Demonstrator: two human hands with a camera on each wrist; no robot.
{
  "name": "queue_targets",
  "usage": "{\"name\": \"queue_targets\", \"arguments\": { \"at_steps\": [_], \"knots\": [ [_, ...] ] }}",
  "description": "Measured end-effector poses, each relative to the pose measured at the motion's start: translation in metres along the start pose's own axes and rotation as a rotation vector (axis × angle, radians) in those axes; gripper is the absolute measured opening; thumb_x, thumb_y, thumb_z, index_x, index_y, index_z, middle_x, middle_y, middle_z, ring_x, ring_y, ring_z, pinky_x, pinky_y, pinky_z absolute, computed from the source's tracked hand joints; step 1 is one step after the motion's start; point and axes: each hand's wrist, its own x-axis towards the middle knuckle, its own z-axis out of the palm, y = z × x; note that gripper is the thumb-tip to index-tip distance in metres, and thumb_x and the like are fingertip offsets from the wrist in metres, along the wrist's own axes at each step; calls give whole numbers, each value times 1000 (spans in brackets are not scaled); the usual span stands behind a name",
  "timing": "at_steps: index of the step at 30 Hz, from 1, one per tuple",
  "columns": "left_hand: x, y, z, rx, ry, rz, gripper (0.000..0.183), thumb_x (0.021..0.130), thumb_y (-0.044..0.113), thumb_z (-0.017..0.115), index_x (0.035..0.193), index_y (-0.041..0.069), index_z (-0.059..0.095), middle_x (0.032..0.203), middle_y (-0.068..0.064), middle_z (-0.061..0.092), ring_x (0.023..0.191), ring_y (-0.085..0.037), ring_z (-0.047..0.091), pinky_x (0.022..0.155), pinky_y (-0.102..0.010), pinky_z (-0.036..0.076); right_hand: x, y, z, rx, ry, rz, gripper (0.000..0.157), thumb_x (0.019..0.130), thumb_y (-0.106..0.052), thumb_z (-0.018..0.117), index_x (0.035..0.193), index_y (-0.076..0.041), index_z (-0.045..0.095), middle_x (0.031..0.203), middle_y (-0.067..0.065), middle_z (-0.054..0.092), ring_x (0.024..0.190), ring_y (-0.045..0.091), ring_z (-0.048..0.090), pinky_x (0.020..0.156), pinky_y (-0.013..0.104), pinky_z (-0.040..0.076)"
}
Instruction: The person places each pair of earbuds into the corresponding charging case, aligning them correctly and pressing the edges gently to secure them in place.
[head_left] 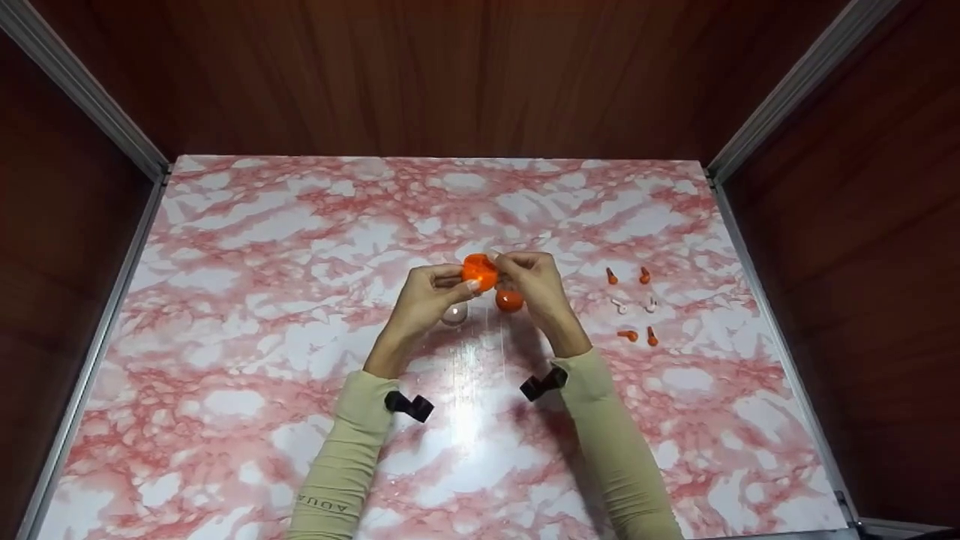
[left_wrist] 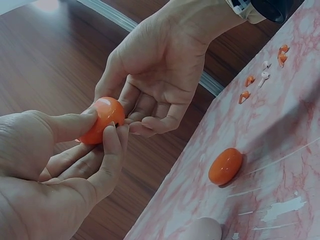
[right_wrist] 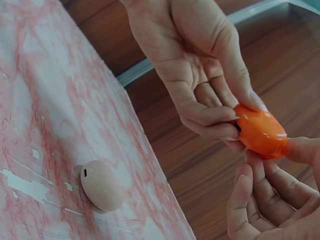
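Note:
A glossy orange earbud case (head_left: 480, 277) is held up above the table between both hands. My left hand (head_left: 429, 296) pinches it, thumb on one face and fingertips on the other, beside a small dark slot in its shell, as the right wrist view shows. My right hand (head_left: 536, 285) has its thumb and forefinger at the case's opposite edge, pinching it there, with the other fingers loosely curled. Below the hands, a second orange case (left_wrist: 226, 166) and a pale case (right_wrist: 102, 185) with a black slot lie on the table.
Several small earbuds lie in pairs on the right of the marbled table (head_left: 262, 360): orange earbuds (head_left: 612, 277) at the back, white earbuds (head_left: 620, 307) in the middle, more orange earbuds (head_left: 652, 337) in front. Dark wooden panels (head_left: 450, 75) with metal edging surround the table's back and sides.

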Motion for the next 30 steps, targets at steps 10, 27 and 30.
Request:
{"name": "queue_targets", "arguments": {
  "at_steps": [10, 27, 30],
  "knots": [
    [0, -1, -2, 1, -4, 1, 31, 99, 6, 73, 127, -5, 72, 118, -23, 77, 95, -17, 78, 91, -29, 64, 1, 1, 1, -12, 2, -3, 21, 100, -14, 71, 87, -2, 81, 79, 0, 74, 68, 13, 68, 69, 29, 63],
    [-1, -1, -2, 28, -20, 29, 30, 98, 10, 75, 126, -2, 74, 120, -21, 77, 106, -22, 77, 94, -29, 64, -2, 3, -1, -48, -18, -23, 16, 100, -12, 67, 95, -1, 77, 87, 0, 74, 81, 14, 72, 71, 28, 64],
    [-2, 0, -2, 36, -19, 34, 31, 98, 10, 75, 126, -2, 73, 120, -21, 77, 106, -23, 77, 93, -29, 64, -2, 2, -2, -50, -26, -29, 22, 102, -18, 68, 105, 3, 77, 91, 1, 75, 83, 15, 73, 81, 40, 66]
  ]
}}
